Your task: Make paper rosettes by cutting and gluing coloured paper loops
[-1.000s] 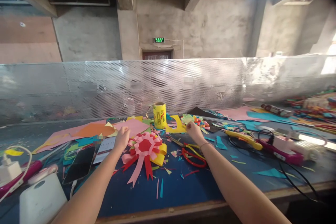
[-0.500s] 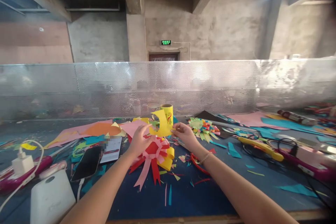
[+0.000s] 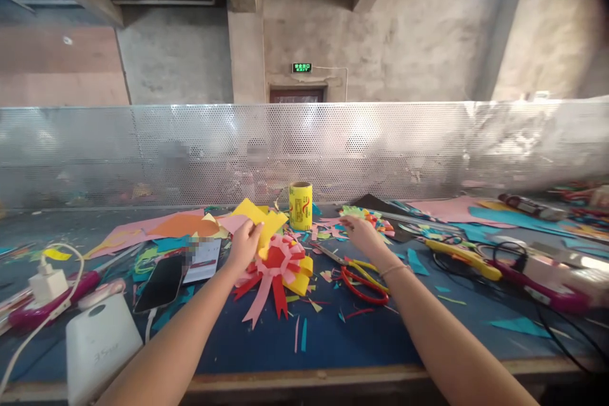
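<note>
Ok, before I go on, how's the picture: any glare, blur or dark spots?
Head view: glare whitens the right part of the perforated screen; the upper right corner is black; the far-right power strip looks smeared; small print on the yellow roll is unreadable; the left hand and its yellow paper are fairly clear.

Head-worn view, forward and down over the tabletop [image 3: 247, 355]
</note>
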`<move>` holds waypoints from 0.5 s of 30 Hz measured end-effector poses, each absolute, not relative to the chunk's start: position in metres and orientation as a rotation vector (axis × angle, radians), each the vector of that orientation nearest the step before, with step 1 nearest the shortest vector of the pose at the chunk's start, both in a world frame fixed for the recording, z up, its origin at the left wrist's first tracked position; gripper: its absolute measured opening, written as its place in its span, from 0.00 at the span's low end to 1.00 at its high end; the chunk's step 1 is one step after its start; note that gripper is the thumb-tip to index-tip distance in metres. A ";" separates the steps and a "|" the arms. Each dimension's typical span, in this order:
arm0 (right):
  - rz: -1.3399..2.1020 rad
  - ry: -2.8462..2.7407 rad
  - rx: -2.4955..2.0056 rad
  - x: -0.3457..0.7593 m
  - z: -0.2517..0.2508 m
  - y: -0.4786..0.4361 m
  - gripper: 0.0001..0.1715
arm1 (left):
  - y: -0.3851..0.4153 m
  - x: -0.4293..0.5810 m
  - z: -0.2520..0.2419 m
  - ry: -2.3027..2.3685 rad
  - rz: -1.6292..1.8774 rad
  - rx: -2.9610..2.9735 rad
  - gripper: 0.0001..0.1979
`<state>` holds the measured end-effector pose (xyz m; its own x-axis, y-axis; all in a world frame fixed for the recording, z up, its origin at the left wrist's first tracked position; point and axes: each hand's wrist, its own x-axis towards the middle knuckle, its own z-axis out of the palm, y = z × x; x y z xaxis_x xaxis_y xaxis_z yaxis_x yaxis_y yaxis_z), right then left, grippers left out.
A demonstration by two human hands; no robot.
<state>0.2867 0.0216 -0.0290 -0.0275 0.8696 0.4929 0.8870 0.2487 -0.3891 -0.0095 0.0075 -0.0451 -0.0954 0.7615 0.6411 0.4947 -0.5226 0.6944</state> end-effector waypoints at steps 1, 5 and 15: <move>-0.070 -1.914 -1.708 0.297 -0.028 0.022 0.15 | 0.008 -0.012 -0.045 1.428 1.687 1.947 0.17; 0.055 -2.058 -1.886 0.313 -0.020 0.009 0.11 | 0.010 -0.017 -0.045 1.526 1.746 1.953 0.17; 0.376 -2.390 -2.119 0.272 -0.019 -0.028 0.14 | 0.016 -0.018 -0.047 1.515 1.856 1.706 0.09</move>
<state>0.2721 -0.0284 -0.0186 -0.1303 0.9691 -0.2094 0.9866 0.1057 -0.1245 -0.0180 0.0160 -0.0471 -0.3140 0.7173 0.6221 0.4660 -0.4545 0.7592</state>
